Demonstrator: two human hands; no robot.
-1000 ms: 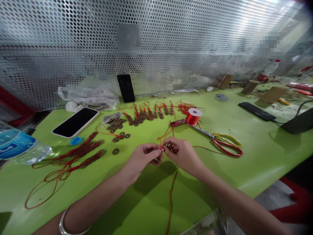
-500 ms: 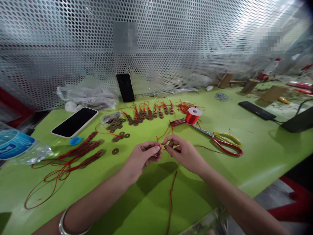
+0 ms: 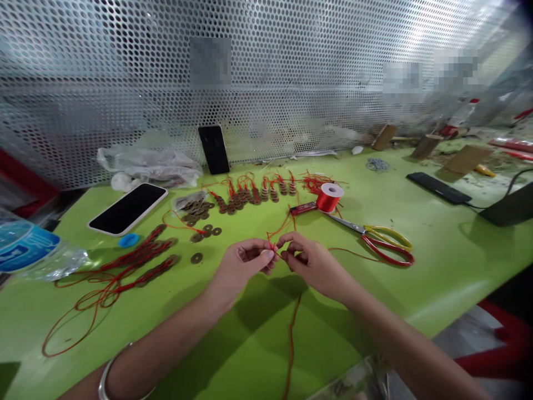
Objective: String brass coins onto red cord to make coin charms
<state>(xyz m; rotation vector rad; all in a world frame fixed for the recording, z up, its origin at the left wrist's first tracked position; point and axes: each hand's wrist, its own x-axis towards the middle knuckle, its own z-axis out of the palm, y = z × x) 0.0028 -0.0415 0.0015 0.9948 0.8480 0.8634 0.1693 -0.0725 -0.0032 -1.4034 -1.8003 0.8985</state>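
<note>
Above the middle of the green table, my left hand [image 3: 250, 260] pinches a red cord [image 3: 271, 244] between thumb and fingers. Close on its right, my right hand [image 3: 306, 258] grips the same cord with bent fingers. The small loops at the fingertips are partly hidden. One length of cord runs up toward a red spool [image 3: 328, 199]; another hangs down to the table's front. Scissors [image 3: 366, 233] with one yellow and one red handle lie right of my hands. A single holed coin [image 3: 196, 258] lies to the left.
Strung coin bundles [image 3: 245, 195] stand in a row behind my hands. Longer corded coin strands [image 3: 145, 255] lie left, near a phone [image 3: 128, 209], a blue cap [image 3: 129, 240] and a water bottle [image 3: 37, 247]. Another phone [image 3: 214, 149] leans on the perforated metal screen [image 3: 266, 66].
My fingertips have shifted slightly around the cord, and my right hand has drawn a little to the right. The things on the table stay where they were.
</note>
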